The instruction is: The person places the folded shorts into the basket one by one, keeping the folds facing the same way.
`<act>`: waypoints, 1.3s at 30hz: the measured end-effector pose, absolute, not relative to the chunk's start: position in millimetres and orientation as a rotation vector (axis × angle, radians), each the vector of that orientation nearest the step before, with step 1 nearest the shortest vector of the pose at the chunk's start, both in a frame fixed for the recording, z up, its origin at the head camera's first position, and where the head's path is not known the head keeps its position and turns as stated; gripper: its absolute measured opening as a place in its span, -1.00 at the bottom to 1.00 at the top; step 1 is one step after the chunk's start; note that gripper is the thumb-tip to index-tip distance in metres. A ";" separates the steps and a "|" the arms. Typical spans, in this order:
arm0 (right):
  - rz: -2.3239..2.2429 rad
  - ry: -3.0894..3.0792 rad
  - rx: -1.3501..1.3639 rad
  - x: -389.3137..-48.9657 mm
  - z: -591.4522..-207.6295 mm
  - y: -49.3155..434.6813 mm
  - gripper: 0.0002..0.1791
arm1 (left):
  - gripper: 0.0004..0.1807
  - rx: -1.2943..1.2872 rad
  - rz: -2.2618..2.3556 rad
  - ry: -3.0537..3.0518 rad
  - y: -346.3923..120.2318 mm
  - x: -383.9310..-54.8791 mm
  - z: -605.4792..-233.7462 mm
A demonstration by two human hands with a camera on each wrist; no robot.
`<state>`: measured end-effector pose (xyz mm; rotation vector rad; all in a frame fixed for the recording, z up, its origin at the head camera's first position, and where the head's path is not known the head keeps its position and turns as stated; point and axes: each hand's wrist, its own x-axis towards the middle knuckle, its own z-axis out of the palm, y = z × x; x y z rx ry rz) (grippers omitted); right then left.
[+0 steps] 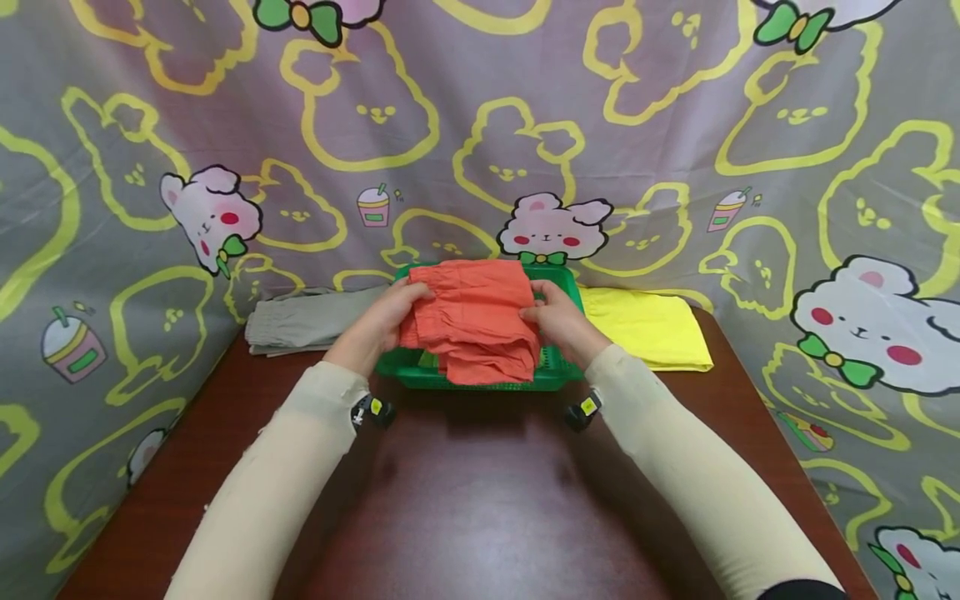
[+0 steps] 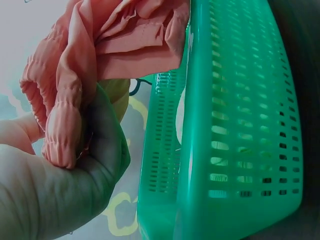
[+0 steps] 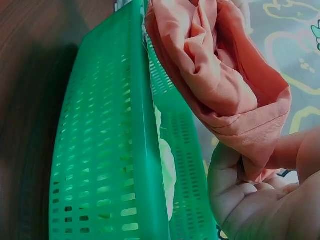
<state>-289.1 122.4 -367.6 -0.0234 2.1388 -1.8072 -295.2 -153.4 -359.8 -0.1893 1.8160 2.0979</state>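
Folded orange pants (image 1: 480, 312) with gathered elastic edges are held up over a green plastic basket (image 1: 408, 379). My left hand (image 1: 386, 317) grips their left side; in the left wrist view the fingers (image 2: 107, 142) curl under the gathered elastic edge. On the other side my right hand (image 1: 558, 317) pinches the folded edge between thumb and fingers, as the right wrist view shows with the hand (image 3: 270, 200) low at the cloth's corner. The pants' lower folds hang over the basket's near rim in the head view. Pale green cloth (image 3: 167, 175) lies inside the basket.
A folded grey garment (image 1: 300, 321) with an elastic edge lies on the dark wooden table (image 1: 480, 500) left of the basket. To the right lies a folded yellow garment (image 1: 648, 329). A patterned curtain (image 1: 480, 108) encloses the back and sides.
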 end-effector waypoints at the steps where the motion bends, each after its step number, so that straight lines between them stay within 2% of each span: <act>1: -1.805 2.143 -0.021 -290.5 -367.6 122.0 -0.44 | -0.58 -0.184 2.099 1.815 -153.5 -296.8 -360.1; 24: -1.757 2.168 0.088 -313.1 -377.0 117.7 -0.43 | -0.65 -0.249 2.054 1.911 -147.5 -322.1 -362.8; 33: -1.740 2.195 0.091 -321.8 -382.4 117.6 -0.41 | -0.41 -0.307 2.005 1.957 -145.3 -331.1 -368.1; 39: -1.718 2.211 0.061 -324.6 -386.3 118.4 -0.40 | -0.36 -0.291 1.992 1.986 -145.0 -337.2 -375.3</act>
